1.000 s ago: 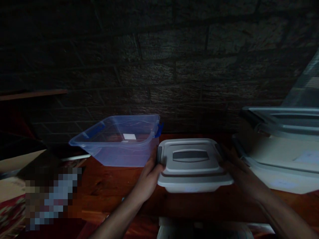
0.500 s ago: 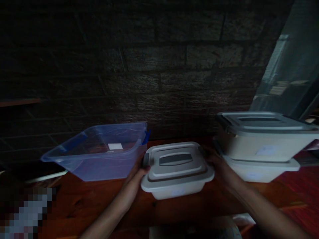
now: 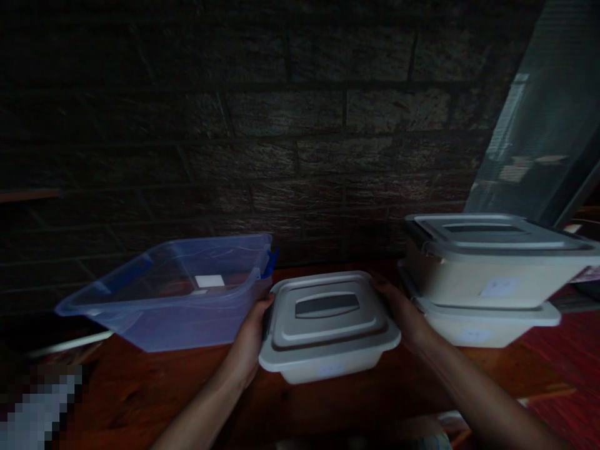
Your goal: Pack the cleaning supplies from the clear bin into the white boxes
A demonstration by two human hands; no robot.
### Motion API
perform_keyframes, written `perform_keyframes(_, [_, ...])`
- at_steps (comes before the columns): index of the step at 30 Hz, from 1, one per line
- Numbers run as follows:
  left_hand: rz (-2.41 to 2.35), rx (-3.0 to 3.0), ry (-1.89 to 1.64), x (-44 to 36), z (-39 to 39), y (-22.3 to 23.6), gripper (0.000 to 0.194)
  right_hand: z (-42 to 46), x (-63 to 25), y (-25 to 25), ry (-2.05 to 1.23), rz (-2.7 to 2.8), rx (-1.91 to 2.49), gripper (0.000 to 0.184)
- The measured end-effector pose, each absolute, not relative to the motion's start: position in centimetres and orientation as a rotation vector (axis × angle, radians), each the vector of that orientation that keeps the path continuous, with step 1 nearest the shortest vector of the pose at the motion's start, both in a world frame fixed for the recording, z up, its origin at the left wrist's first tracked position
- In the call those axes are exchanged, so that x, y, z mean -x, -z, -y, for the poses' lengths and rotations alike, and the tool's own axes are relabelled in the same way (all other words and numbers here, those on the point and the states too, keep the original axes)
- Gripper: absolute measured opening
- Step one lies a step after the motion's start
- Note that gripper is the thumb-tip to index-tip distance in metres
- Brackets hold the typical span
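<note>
A small lidded storage box (image 3: 330, 322), off-white with a grey lid and a dark inset in its middle, sits between my hands. My left hand (image 3: 255, 325) is closed against its left end, with the thumb near the lid's edge by a dark latch. Around the right end, my right hand (image 3: 398, 309) grips the box; most of those fingers are hidden behind it. To the left stands a clear bluish plastic bin (image 3: 187, 325), lidless, with blue latches and a white paper inside.
Two off-white lidded boxes are stacked at right: a larger box (image 3: 473, 281) on a lower box (image 3: 482, 328). Everything stands on a wooden table (image 3: 126, 375). A dark block wall (image 3: 300, 125) rises behind. Red fabric (image 3: 562, 362) lies at the right.
My left thumb has shifted from the box's left latch to a spot along the lid's edge. The view has moved slightly. Both hands stay at the box's ends.
</note>
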State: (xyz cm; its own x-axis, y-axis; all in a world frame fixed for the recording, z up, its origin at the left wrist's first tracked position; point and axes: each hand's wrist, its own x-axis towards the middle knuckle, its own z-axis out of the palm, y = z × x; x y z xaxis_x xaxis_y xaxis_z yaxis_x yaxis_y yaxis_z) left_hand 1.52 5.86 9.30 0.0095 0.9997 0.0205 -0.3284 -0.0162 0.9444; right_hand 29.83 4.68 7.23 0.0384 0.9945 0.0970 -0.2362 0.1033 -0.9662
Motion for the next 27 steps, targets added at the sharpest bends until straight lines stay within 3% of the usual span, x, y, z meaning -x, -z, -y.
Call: perform_keyframes(27, [-1.007, -1.055, -1.356, -1.8, -4.7, -9.1, 0.038, -4.1, -30.1, -7.1, -1.149, 1.082, 1.060, 0.055])
